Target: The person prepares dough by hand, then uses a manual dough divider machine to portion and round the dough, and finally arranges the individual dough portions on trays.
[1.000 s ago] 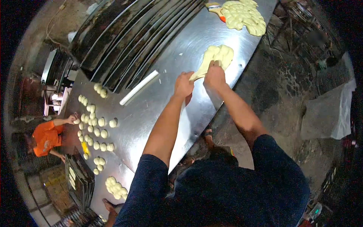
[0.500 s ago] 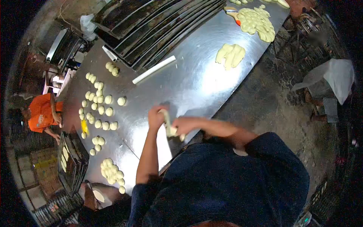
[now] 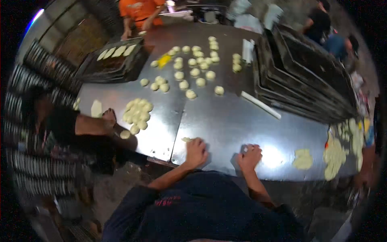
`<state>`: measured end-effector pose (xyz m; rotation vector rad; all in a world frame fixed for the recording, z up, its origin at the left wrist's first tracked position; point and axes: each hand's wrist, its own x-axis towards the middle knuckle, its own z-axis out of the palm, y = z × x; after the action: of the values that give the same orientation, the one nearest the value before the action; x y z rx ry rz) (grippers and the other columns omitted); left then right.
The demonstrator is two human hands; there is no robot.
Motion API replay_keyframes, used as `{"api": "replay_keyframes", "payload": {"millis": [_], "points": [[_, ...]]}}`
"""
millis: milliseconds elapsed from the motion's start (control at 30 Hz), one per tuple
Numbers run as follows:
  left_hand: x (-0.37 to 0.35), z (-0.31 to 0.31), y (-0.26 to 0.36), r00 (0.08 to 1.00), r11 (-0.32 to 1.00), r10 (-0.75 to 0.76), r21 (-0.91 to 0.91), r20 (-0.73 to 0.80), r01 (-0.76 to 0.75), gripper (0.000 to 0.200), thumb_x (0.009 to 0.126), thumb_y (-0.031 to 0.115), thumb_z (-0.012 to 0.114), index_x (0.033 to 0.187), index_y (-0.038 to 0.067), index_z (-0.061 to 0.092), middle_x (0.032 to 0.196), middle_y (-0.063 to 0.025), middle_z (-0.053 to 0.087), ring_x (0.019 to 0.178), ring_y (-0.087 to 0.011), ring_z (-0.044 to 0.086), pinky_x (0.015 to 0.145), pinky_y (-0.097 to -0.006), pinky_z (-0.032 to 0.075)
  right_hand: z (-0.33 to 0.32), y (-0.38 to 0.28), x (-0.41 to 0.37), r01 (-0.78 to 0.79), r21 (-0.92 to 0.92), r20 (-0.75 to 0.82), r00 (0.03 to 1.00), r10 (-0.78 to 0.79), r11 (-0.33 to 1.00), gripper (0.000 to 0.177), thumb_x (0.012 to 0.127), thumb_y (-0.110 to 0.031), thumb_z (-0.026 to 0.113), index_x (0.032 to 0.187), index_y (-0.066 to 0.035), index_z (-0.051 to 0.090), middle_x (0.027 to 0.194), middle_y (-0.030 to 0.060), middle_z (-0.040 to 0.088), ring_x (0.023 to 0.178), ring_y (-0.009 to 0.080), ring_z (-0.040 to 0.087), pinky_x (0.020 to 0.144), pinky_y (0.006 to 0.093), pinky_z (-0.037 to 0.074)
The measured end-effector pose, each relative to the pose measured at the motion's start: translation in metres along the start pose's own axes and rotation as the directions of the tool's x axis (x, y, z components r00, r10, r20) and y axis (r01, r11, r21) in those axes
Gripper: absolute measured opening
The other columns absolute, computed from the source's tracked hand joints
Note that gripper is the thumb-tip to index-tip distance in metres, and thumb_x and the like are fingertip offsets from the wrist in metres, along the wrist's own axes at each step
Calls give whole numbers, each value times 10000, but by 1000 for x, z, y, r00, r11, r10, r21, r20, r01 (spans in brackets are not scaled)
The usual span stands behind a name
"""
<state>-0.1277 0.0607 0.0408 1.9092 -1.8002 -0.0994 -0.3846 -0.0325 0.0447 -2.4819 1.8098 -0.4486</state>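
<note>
My left hand [image 3: 196, 154] rests on the metal table with its fingers curled down. A small flat piece of dough [image 3: 186, 139] lies just beyond its fingertips; the palm side is hidden. To the right, my right hand [image 3: 250, 156] is cupped low on the table, fingers bent. A pale bit of dough [image 3: 244, 149] shows between its thumb and fingers, and the rest is covered. Farther off, several round dough balls [image 3: 200, 82] are spread over the table. Another cluster of dough balls [image 3: 138, 113] sits to the left.
Stacked black trays [image 3: 296, 74] stand at the back right, with a white rod [image 3: 261, 105] before them. Flat dough [image 3: 302, 159] and a larger dough mass [image 3: 333, 159] lie right. A co-worker's hand [image 3: 109, 115] is at left; a person in orange [image 3: 141, 10] stands behind trays [image 3: 111, 66].
The view has swung round toward the table's far side. My hands, close together on a strip of dough before, are now apart and down on the tabletop. The long strip no longer shows.
</note>
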Motion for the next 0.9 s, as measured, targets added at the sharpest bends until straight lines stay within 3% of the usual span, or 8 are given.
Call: {"api": "replay_keyframes", "payload": {"millis": [167, 333, 400, 533, 633, 733, 767, 900], "points": [[78, -2, -53, 998, 986, -18, 164, -55, 27, 174, 825, 236, 600, 898, 78, 609, 946, -122, 570, 962, -314, 516, 805, -452, 394, 31, 26, 100, 163, -75, 19, 987, -162, 984, 296, 813, -276, 605, 1004, -50, 612, 998, 179, 578, 969, 339, 546, 829, 489, 424], [-9, 6, -37, 970, 965, -241, 100, -22, 242, 162, 763, 170, 627, 844, 30, 622, 927, -156, 564, 882, -336, 521, 711, -484, 417, 25, 59, 10, -2, 36, -263, 965, 12, 999, 146, 789, -177, 607, 776, -42, 555, 848, 162, 554, 857, 360, 530, 737, 508, 403], [-12, 32, -5, 974, 995, 92, -4, -208, -95, 160, 747, 204, 644, 819, 61, 637, 939, -136, 568, 902, -333, 533, 753, -471, 415, 11, 15, -1, 232, 236, -60, 973, -224, 944, 138, 809, -180, 608, 803, -49, 563, 888, 156, 552, 862, 363, 520, 745, 503, 398], [68, 26, -7, 966, 995, 41, 76, 254, -63, 123, 767, 214, 639, 818, 104, 620, 956, -120, 551, 954, -305, 524, 800, -450, 406, 45, -7, 70, 333, -3, -240, 915, -324, 943, 170, 797, -216, 618, 878, -68, 593, 929, 154, 575, 956, 344, 520, 799, 491, 407], [49, -10, -43, 968, 976, 39, 197, 248, -89, 136, 775, 218, 636, 837, 99, 615, 961, -112, 554, 975, -301, 519, 809, -433, 403, 24, 49, 83, 217, 123, -142, 970, -199, 968, 161, 795, -177, 627, 880, -48, 581, 928, 170, 566, 935, 351, 518, 793, 513, 409], [-20, 11, -35, 952, 953, -288, -133, -106, 273, 156, 749, 100, 662, 872, 47, 580, 950, -154, 567, 931, -349, 539, 794, -494, 422, 7, 41, 15, 297, 146, -335, 912, -236, 944, 187, 770, -105, 621, 922, -7, 571, 916, 206, 518, 898, 389, 504, 779, 534, 410], [-30, 13, -31, 985, 990, -51, -141, -168, 27, 169, 734, 104, 659, 867, 47, 574, 917, -158, 561, 884, -355, 541, 769, -477, 428, 37, 37, -1, 218, 337, -222, 964, -148, 916, 193, 760, -99, 614, 928, -14, 572, 939, 199, 508, 926, 405, 499, 812, 524, 400], [30, 30, -11, 988, 992, 125, -41, 88, -122, 146, 726, 136, 651, 854, 82, 604, 928, -116, 571, 872, -320, 538, 753, -443, 429, 37, -46, 38, 407, 342, -181, 913, -366, 847, 139, 759, -112, 655, 867, -79, 574, 956, 118, 532, 959, 327, 508, 816, 465, 400]]}}
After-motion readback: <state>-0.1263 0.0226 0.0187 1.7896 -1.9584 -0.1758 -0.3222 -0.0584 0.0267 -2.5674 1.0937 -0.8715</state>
